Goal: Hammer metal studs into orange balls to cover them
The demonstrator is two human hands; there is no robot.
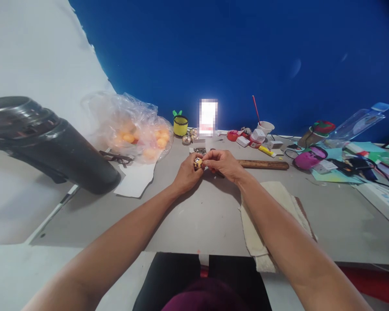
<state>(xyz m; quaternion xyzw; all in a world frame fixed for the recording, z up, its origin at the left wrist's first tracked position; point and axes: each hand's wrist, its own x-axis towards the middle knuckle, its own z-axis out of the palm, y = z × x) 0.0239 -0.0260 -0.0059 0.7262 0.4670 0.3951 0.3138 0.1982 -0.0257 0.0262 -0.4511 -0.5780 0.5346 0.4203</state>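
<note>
Both my hands meet over the grey table (197, 216), a little beyond its middle. My left hand (188, 172) is closed around a small round ball (198, 163) that is orange and partly covered in shiny bits. My right hand (223, 163) pinches at the ball's right side with thumb and fingertips pressed together; whether it holds a tiny piece I cannot make out. Just behind the hands lies a small pile of shiny bits (200, 150). Two finished shiny balls (189, 136) rest farther back.
A clear bag of orange balls (139, 131) lies at the back left beside a large black object (48, 142). A wooden ruler (262, 164), a yellow cup (180, 125), a white cup (265, 127), a folded cloth (272, 216) and coloured papers with clutter (353, 166) fill the right.
</note>
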